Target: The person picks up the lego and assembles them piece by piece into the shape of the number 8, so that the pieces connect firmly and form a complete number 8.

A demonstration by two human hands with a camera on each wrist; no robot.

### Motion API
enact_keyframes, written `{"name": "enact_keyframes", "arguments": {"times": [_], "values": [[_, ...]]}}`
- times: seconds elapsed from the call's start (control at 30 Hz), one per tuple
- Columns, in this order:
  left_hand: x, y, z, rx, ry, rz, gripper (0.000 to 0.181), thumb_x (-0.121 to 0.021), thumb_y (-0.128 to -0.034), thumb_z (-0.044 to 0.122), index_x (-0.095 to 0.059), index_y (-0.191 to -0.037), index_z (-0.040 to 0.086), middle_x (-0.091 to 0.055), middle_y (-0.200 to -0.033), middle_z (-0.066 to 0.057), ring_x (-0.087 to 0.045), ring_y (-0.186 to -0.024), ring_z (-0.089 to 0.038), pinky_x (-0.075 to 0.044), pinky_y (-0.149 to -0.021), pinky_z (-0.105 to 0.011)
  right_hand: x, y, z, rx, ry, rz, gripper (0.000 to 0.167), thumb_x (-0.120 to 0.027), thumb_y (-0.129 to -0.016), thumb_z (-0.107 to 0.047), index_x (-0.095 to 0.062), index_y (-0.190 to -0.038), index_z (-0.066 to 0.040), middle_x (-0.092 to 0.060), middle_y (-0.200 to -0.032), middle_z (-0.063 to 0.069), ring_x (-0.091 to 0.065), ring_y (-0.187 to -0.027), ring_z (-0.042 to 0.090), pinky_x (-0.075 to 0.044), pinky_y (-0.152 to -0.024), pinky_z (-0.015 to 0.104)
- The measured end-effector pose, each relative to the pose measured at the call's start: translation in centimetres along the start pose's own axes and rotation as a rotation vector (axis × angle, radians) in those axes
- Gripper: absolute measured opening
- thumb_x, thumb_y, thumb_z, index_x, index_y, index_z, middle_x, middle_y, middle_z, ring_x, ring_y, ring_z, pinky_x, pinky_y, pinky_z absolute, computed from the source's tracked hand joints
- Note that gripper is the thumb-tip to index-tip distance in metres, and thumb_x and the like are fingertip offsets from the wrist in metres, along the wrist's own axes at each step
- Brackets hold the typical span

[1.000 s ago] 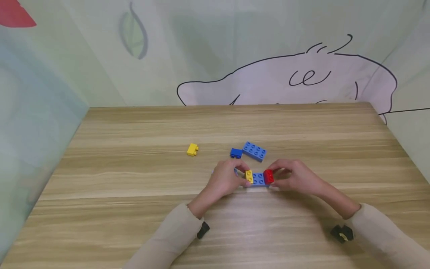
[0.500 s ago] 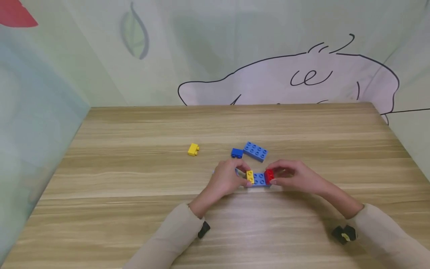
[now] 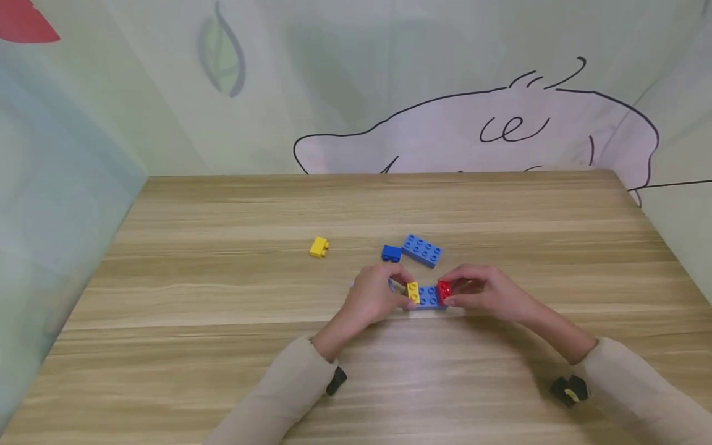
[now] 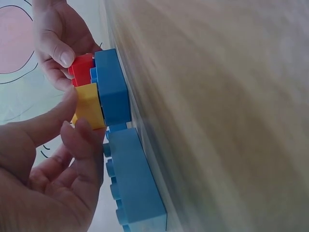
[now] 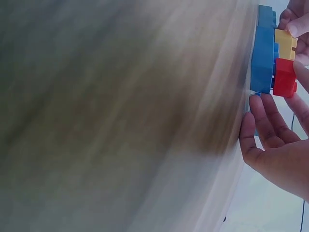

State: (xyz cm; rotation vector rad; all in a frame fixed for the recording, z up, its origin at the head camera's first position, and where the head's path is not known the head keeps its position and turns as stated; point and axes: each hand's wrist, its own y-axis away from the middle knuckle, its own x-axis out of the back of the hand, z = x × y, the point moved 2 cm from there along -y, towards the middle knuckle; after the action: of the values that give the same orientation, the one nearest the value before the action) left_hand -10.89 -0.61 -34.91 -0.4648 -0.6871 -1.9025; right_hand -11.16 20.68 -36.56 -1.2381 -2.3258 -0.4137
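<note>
My left hand pinches a small yellow brick between thumb and finger. That brick sits on the left end of a blue brick lying on the table. At the other end, my right hand pinches a small red brick on top of the same blue brick. Blue studs show between the two small bricks. From the left wrist, the red brick appears close against the blue brick's studs. Another long blue brick lies beside my left hand, mostly hidden by it in the head view.
Behind the hands lie a blue eight-stud brick and a small dark blue brick on its side. A small yellow brick lies farther left. The wooden table meets a printed wall covering at the back.
My right fingers have shifted slightly left and closer round the red brick, which now stands less tilted on the blue brick. My left hand stays in place on the yellow brick.
</note>
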Motion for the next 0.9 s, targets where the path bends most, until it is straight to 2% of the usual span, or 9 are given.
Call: {"name": "enact_keyframes", "arguments": {"times": [0.23,0.7,0.9], "values": [[0.1,0.1,0.1,-0.016,-0.015,0.005,0.032,-0.079,-0.0696,0.013,-0.066,-0.099,0.013,-0.066,-0.095,0.002,-0.057,-0.091,-0.018,-0.044,-0.081,-0.035,-0.1,0.0,-0.1,0.021,0.020,0.011,0.029,-0.069,-0.081,-0.010,-0.064,-0.108,-0.003,-0.064,-0.100,0.005,-0.058,-0.086,0.019,-0.051,-0.075,0.026],[0.1,0.0,0.2,-0.025,-0.029,-0.005,0.031,-0.079,-0.0698,0.014,-0.066,-0.098,0.013,-0.066,-0.095,0.001,-0.057,-0.092,-0.019,-0.045,-0.080,-0.035,0.0,0.1,0.1,-0.012,0.052,0.012,0.030,-0.070,-0.080,-0.010,-0.064,-0.109,-0.004,-0.063,-0.102,0.005,-0.058,-0.087,0.018,-0.051,-0.075,0.026],[1.0,0.1,0.1,-0.052,-0.049,-0.040,0.037,-0.078,-0.0716,0.017,-0.065,-0.106,0.013,-0.064,-0.104,-0.001,-0.056,-0.080,-0.014,-0.047,-0.067,-0.027,0.1,0.1,-0.2,0.003,0.046,-0.001,0.031,-0.069,-0.081,-0.012,-0.063,-0.110,-0.002,-0.064,-0.103,0.006,-0.059,-0.087,0.018,-0.051,-0.075,0.026]]}}
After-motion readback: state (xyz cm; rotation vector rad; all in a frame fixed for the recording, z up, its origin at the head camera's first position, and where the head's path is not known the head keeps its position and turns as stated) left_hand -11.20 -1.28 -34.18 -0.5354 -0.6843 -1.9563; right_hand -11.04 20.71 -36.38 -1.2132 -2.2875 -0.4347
